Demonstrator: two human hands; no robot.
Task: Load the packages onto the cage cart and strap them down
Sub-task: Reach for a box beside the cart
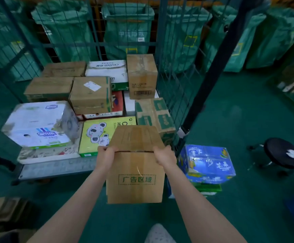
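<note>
cart deck [55,168]: mostly covered in boxes [90,94], yellow koala box [97,137] near the front edge
floor [248,102]: green, with a black stool [283,153] and a small box stack [207,163] just beside the cart deck

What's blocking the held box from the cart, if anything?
Nothing visible. Left hand and right hand grip the cardboard box at the open front of the cart. The bed behind it is mostly covered, so it probably goes on top of the yellow pack. The blue box on the floor sits to the right.
</note>
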